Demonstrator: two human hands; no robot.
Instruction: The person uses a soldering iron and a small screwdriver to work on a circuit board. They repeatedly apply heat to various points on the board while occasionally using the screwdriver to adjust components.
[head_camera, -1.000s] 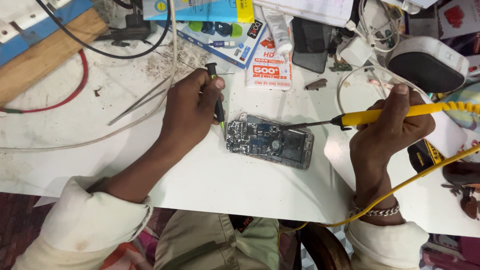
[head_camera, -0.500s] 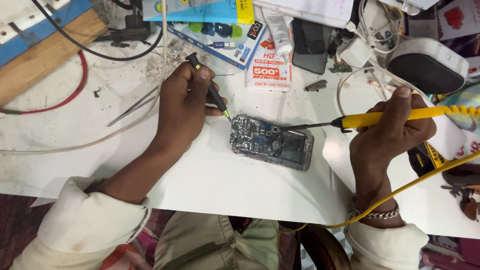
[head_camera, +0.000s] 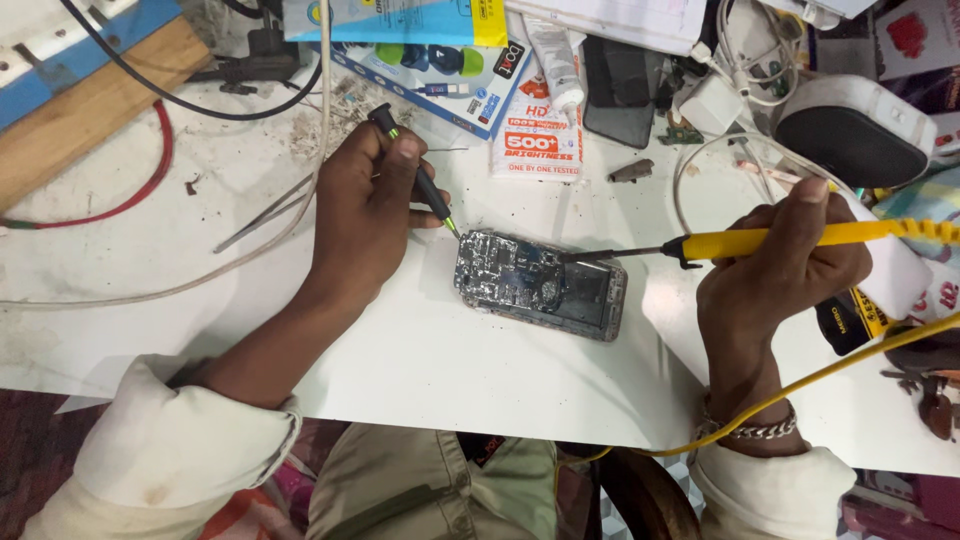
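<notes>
Hands (head_camera: 370, 215) hold screwdriver (head_camera: 412, 172) tip down-right, iron (head_camera: 800, 238) tip left.

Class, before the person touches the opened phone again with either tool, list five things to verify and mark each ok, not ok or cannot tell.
1. Left hand grips the thin black screwdriver with green tip: ok.
2. Screwdriver tip reaches the upper left corner of the opened grey phone with exposed circuit board: ok.
3. Right hand holds the yellow-handled soldering iron by its handle, away from the metal tip: ok.
4. Iron tip rests over the board: ok; touching it: cannot tell.
5. Phone lies flat on the white table, unclamped, no hand steadying it: not ok.
</notes>
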